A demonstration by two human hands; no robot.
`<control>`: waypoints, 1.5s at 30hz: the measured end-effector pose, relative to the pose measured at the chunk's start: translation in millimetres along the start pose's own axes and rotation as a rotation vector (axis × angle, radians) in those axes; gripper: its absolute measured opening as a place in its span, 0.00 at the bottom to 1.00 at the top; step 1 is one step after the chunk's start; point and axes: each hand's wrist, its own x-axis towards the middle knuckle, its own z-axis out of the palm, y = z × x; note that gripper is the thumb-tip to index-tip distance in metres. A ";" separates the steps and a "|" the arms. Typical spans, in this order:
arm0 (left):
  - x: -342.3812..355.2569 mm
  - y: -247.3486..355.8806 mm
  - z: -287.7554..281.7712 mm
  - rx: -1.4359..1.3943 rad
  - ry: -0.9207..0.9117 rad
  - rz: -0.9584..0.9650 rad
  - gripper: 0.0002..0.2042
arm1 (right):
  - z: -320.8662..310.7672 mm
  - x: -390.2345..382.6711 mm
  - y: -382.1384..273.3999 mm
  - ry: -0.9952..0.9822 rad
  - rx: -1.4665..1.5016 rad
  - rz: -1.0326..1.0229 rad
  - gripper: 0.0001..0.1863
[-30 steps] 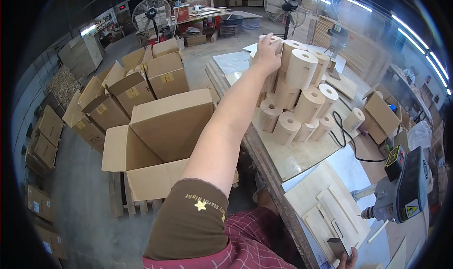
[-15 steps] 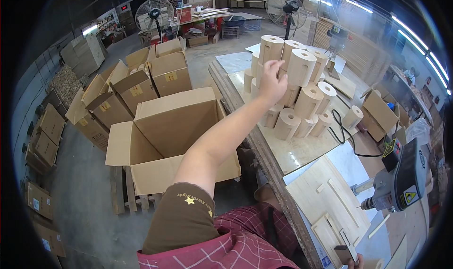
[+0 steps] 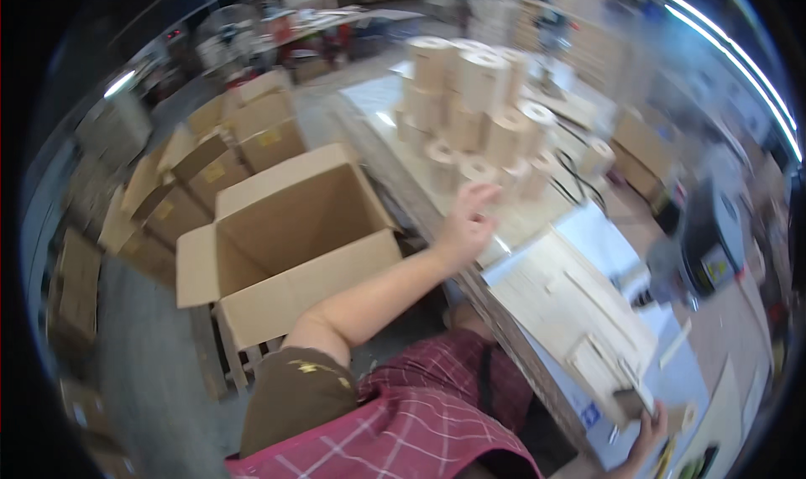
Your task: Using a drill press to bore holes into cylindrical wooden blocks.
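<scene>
My left hand (image 3: 467, 227) hangs over the bench's near edge, fingers apart and loosely bent, with nothing visible in it. Just beyond it is a stack of pale wooden cylinders (image 3: 485, 80) with round holes in their ends. My right hand (image 3: 646, 437) is at the lower right, beside the end of a narrow strip (image 3: 635, 384) on a wooden jig (image 3: 596, 366). Its fingers are blurred, so I cannot make out whether they grip the strip. Another wooden cylinder (image 3: 684, 417) lies right beside these fingers. The jig rests on a pale wooden board (image 3: 567, 290).
An open cardboard box (image 3: 306, 290) stands on a pallet left of the bench, with several more boxes (image 3: 210, 172) behind it. A drill head (image 3: 714, 235) juts in at the right. A black cable (image 3: 573, 177) lies behind the board. A loose wood strip (image 3: 674, 345) lies near the drill.
My left hand has drawn back from the top of the cylinder stack toward the bench's near edge. My right hand has come further into view. The view has shifted and blurred.
</scene>
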 end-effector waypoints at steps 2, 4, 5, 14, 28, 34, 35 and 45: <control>-10.3 -8.7 8.3 -0.050 -0.046 0.030 0.20 | 1.0 2.3 -5.2 0.016 -0.118 0.030 0.17; -19.4 -1.8 24.7 -0.067 -0.122 0.011 0.19 | 5.1 1.4 -4.6 -0.021 -0.097 0.066 0.16; -24.7 -1.2 25.2 0.030 -0.166 0.011 0.20 | 10.3 0.9 -5.1 0.007 -0.029 0.074 0.16; -76.5 -2.9 50.6 -0.186 -0.296 -0.229 0.19 | -21.7 -38.6 -21.0 0.253 -0.116 -0.076 0.24; -132.1 6.7 95.6 0.013 -0.604 -0.334 0.17 | -104.5 -360.6 185.6 1.052 -0.411 0.654 0.04; -140.2 20.5 91.3 0.155 -0.662 -0.304 0.17 | -27.9 -465.2 263.9 0.437 -0.515 1.302 0.10; -141.9 28.2 90.8 0.176 -0.645 -0.297 0.17 | -13.7 -470.0 268.5 0.315 -0.486 1.405 0.11; -146.6 36.8 69.2 0.391 -0.705 -0.244 0.18 | 54.4 -399.7 286.1 -0.359 -0.663 1.572 0.21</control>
